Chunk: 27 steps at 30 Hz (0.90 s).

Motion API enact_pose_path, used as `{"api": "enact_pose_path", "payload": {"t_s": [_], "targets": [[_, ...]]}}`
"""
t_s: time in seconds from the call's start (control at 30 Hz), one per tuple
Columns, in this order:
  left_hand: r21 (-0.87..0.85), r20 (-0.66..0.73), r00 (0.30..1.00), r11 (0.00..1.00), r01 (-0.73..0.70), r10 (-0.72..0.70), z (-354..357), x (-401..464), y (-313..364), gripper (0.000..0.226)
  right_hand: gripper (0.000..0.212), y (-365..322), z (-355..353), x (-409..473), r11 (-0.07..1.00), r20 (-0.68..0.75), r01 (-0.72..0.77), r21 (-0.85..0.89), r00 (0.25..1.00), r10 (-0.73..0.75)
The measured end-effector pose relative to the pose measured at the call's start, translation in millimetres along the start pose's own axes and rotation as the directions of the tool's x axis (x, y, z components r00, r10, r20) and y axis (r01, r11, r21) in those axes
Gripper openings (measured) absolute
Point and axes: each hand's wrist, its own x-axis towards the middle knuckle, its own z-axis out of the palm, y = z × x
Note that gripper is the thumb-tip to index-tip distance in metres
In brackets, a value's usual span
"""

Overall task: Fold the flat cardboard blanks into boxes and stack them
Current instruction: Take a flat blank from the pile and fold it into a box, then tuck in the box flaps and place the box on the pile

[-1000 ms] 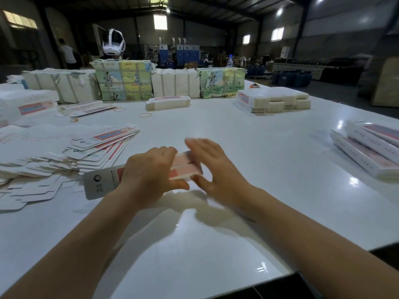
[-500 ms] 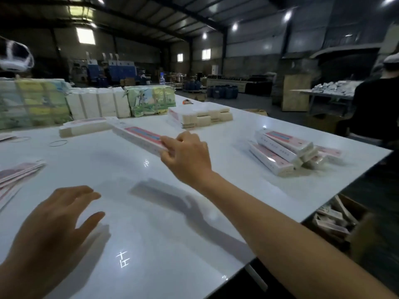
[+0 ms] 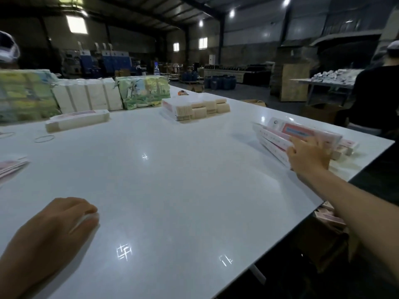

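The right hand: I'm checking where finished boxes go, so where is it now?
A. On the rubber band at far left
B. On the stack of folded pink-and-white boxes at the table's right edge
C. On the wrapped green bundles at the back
B: the right hand rests on the stack of folded pink-and-white boxes near the white table's right edge.

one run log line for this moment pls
step: stacking | right hand: placing folded box on box stack | left hand: resting on table
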Motion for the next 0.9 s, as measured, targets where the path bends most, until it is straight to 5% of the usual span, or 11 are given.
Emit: {"api": "enact_pose_path", "payload": {"t_s": [0.1,0.2,0.37,0.57,0.8,0.9], "targets": [[0.016,0.009,0.999,0.999,0.033,-0.033,-10,0,19,0.025,0.04,-33,-20,-2,0.991,-0.012,0.058,0.122,0.998,-0.057],[0.028,0.01,0.998,0.998,0.061,-0.061,-22,-3,43,0.033,0.035,-103,-47,-21,0.899,-0.074,0.289,0.329,0.957,-0.28],[0.0,0.038,0.991,0.991,0.132,-0.132,-31,-7,55,0.031,0.027,-233,-83,-100,0.598,-0.018,0.506,0.621,0.772,-0.635],[-0.028,0.011,0.989,0.989,0.148,-0.148,-28,-9,53,0.014,0.032,-308,-64,-187,0.513,0.177,0.584,0.629,0.536,-0.826],[-0.114,0.176,0.954,0.958,0.264,-0.242,-54,22,36,0.019,0.029,-310,-44,-194,0.476,0.085,0.661,0.58,0.533,-0.842],[0.122,0.065,0.93,0.928,0.353,-0.363,-93,56,-24,0.023,0.028,-312,-41,-194,0.473,0.063,0.662,0.581,0.543,-0.837]]}}
